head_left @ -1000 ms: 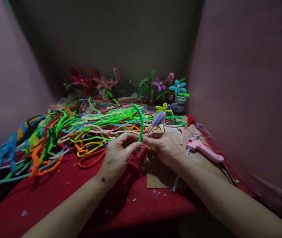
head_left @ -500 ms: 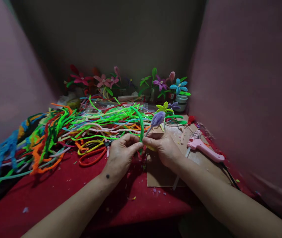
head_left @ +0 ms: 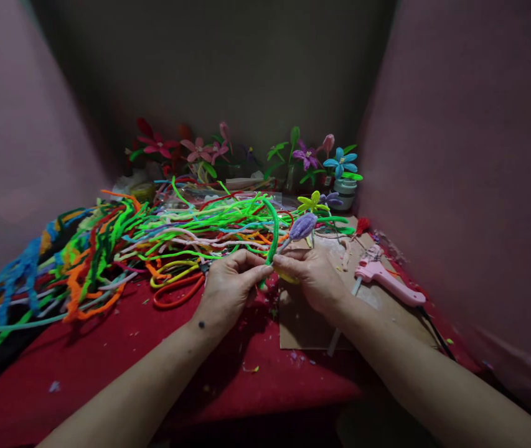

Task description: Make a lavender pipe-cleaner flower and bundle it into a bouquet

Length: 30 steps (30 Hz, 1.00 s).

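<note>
The bud (head_left: 303,226), seemingly fully shaped, is pinched by its stalk (head_left: 286,244) in the right hand (head_left: 315,278), at three o'clock from the green strip (head_left: 275,230) pinched in the left hand (head_left: 230,285), seemingly not yet secured.

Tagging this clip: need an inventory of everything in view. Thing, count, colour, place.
Curved fuzzy pipe-cleaner strip: 1, green, centre, held up
Fuzzy oval bud on stem: 1, purple, right of strip
Fuzzy pipe-cleaner heap: many, mixed colours, left to centre
Fuzzy star-shaped flower: 1, yellow, behind bud
Fuzzy five-petalled flower: 1, blue, back right
Other fuzzy flowers: several, too dim to count, pink, red, purple, mostly back row
Plastic glue gun: 1, pink, right, on cardboard
Flat cardboard sheet: 1, brown, right
Tabletop cloth: 1, red, underneath
Small scraps: several, mixed, on cloth
Left hand: 1, bare, pinching strip
Right hand: 1, bare, holding bud's stem
</note>
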Available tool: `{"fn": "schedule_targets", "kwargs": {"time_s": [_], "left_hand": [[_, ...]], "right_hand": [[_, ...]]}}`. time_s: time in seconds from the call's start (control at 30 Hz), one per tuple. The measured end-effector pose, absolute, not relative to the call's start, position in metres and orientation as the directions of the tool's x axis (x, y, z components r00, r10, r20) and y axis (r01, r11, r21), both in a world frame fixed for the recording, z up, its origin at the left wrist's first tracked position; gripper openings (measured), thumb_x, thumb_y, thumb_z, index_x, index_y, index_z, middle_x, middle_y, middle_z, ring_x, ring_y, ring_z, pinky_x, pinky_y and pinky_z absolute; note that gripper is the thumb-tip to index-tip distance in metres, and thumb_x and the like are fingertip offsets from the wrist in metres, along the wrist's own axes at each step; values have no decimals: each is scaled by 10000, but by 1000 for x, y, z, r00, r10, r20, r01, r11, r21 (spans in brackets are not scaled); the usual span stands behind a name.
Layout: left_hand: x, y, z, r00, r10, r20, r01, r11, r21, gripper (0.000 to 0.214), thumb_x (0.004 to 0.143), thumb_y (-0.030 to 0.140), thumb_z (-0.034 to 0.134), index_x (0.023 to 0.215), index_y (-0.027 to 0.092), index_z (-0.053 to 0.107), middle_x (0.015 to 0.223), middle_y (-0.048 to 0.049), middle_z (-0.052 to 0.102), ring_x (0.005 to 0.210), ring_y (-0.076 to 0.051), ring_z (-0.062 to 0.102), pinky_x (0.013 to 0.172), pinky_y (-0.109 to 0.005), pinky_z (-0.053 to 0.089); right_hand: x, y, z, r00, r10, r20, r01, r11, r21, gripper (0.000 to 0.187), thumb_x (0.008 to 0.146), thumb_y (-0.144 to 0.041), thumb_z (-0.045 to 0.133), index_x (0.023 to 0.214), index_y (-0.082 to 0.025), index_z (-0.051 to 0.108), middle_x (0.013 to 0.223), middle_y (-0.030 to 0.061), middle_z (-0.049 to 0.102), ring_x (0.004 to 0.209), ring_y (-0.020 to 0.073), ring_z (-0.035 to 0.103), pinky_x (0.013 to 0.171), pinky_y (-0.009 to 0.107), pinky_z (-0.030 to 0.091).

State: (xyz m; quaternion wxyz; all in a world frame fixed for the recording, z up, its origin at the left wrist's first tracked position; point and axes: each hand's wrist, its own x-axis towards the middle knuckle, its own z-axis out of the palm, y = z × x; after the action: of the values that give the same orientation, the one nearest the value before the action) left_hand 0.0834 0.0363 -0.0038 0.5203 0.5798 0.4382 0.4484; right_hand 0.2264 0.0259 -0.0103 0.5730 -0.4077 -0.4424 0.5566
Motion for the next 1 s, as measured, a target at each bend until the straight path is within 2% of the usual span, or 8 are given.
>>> {"fn": "schedule_targets", "kwargs": {"time_s": [0.17,0.3,0.4,0.5,0.67,0.73,0.87,1.0], "left_hand": [[83,33,-3,193,966,173,172,-207,963,114,697,238,662,627,162,615,493,45,531,425,-70,421,434,-197,323],[83,26,-9,201,902,382,333,-429,839,74,738,229,613,684,188,640,626,6,631,562,-119,543,562,-221,398],[82,22,-12,238,859,454,370,-512,775,93,781,218,551,758,205,640,698,-10,660,625,-139,585,619,-234,416],[82,21,-10,243,883,400,353,-465,812,108,802,232,527,751,199,617,627,10,605,556,-124,542,561,-223,400],[85,25,-4,256,949,184,187,-235,954,142,794,251,538,667,188,539,577,48,518,449,-80,421,437,-197,323],[86,26,-5,253,947,195,178,-244,953,148,794,241,538,657,186,531,581,50,508,469,-80,418,452,-195,325],[86,28,-14,246,898,364,311,-429,848,127,809,212,523,689,188,558,622,28,536,586,-111,482,564,-211,373],[83,26,-23,318,797,514,463,-604,649,97,847,220,481,800,192,561,729,-12,581,653,-135,535,618,-234,396]], "right_hand": [[229,27,-13,10,994,108,-129,109,-986,192,628,-321,703,532,-161,657,643,21,582,599,127,489,541,263,348],[230,26,-12,2,981,196,3,196,-981,204,686,-298,651,524,-176,676,695,34,596,679,158,522,588,283,374],[230,26,-12,6,968,250,64,249,-966,230,715,-296,632,521,-181,677,686,34,591,725,168,521,618,284,381],[229,26,-12,12,967,256,52,255,-966,218,717,-296,633,536,-187,686,702,36,605,772,184,530,666,299,398],[228,25,-9,20,969,248,103,245,-964,189,719,-270,629,562,-194,702,674,37,613,778,192,533,692,316,398],[228,24,-8,28,965,259,113,254,-960,188,714,-260,633,548,-197,697,652,31,607,769,190,529,681,310,393],[228,26,-9,53,968,245,105,239,-965,208,702,-270,644,513,-189,676,656,27,603,727,176,517,639,295,376],[228,27,-11,62,976,209,116,201,-973,220,707,-313,635,541,-177,684,653,28,604,649,153,496,588,288,355]]}}
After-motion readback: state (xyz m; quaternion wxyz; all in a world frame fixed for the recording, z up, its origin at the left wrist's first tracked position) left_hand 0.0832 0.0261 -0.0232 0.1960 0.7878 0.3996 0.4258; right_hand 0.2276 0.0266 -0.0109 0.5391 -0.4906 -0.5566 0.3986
